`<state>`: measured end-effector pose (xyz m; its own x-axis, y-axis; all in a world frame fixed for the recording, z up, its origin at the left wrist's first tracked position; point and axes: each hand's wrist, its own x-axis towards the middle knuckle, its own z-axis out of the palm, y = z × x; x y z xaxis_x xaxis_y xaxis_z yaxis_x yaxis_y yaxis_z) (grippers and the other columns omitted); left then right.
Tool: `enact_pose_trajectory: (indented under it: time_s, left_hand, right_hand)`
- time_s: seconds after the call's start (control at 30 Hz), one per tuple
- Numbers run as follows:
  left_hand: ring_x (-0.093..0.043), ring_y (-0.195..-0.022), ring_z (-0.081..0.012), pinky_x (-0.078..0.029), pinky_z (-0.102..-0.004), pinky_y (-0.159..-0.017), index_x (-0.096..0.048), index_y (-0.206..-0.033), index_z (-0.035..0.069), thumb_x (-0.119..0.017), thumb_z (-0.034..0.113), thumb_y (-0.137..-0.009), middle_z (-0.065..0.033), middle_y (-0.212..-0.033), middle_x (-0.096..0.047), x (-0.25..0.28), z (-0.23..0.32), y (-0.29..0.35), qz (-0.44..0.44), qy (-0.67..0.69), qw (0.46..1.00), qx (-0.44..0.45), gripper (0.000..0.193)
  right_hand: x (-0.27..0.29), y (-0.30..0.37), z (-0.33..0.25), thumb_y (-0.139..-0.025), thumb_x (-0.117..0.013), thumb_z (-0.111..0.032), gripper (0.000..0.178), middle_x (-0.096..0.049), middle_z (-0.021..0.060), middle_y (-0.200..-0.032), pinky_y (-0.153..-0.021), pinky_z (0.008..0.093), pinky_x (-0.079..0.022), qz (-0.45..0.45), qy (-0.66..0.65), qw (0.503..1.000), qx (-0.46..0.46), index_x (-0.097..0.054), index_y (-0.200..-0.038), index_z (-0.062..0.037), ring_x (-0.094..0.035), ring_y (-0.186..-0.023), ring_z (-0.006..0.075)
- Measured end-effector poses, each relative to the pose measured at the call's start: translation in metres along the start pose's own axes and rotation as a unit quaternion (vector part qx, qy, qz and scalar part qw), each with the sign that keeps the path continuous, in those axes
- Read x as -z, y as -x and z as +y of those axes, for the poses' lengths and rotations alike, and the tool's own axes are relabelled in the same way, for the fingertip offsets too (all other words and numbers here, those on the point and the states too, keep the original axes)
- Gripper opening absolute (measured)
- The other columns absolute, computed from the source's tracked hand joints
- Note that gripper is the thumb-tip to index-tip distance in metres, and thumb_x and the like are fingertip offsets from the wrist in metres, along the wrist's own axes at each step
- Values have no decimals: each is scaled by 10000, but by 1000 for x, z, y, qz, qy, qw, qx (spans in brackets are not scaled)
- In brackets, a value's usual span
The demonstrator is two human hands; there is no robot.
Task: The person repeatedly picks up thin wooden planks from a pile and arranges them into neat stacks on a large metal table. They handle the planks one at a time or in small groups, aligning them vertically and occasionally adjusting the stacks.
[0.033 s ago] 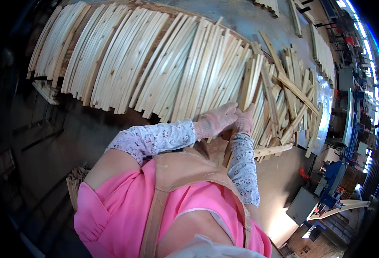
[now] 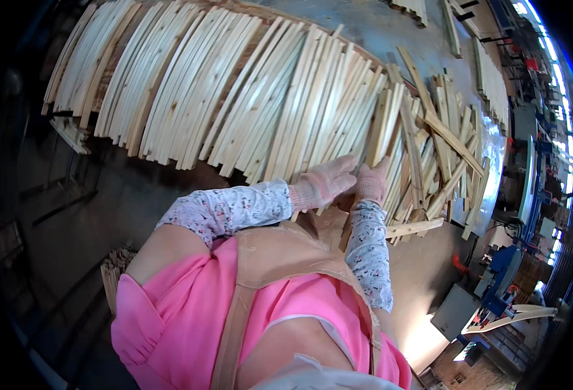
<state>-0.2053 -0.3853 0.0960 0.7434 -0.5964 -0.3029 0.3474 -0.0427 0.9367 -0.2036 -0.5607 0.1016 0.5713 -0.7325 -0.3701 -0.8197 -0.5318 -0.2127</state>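
Note:
Both my hands wear pale pink knitted gloves below floral sleeves. My left hand (image 2: pixel 325 182) lies low over the near ends of the pale wooden strips (image 2: pixel 299 123), its fingers stretched out toward the right. Just beside it, my right hand (image 2: pixel 372 183) is closed at the near end of a wooden strip (image 2: pixel 379 120), thumb on one side and a finger on the other. The undersides of both hands are hidden, and a small gap separates their fingertips.
Rows of strips lie side by side across the table to the left. A jumbled heap of strips (image 2: pixel 436 143) sits at the right, one strip (image 2: pixel 415 228) sticking out over the near edge. A strip bundle (image 2: pixel 114 270) stands low left. Blue machinery (image 2: pixel 501 276) stands right.
My hands have parted slightly, and the left fingers are straighter. The view has shifted a little; the strips appear in the same arrangement.

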Motion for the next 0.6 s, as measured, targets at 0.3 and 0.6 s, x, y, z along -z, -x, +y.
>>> enact_pose_trajectory:
  time_s: [0.3,0.6]
  left_hand:
    - [-665,-1310,-327,-525,-401,-1122,-571,-1500,5,-691,278,-1026,-214,-1458,-650,152,-36,108,112,-220,967,-58,560]
    - [-698,-1198,-382,-554,-456,-1051,-619,-1463,81,-763,255,-971,-180,-1350,-708,202,-36,121,264,-358,855,-265,542]
  right_hand:
    - [4,20,-37,-1001,-698,-269,930,-548,333,-1500,-1089,524,-563,-17,179,984,11,-125,-1712,-97,-626,-1322,488]
    - [-15,-17,24,-984,-693,-383,732,-538,176,-1580,-1113,506,-454,178,293,914,216,-427,-1629,-162,-527,-1397,390]
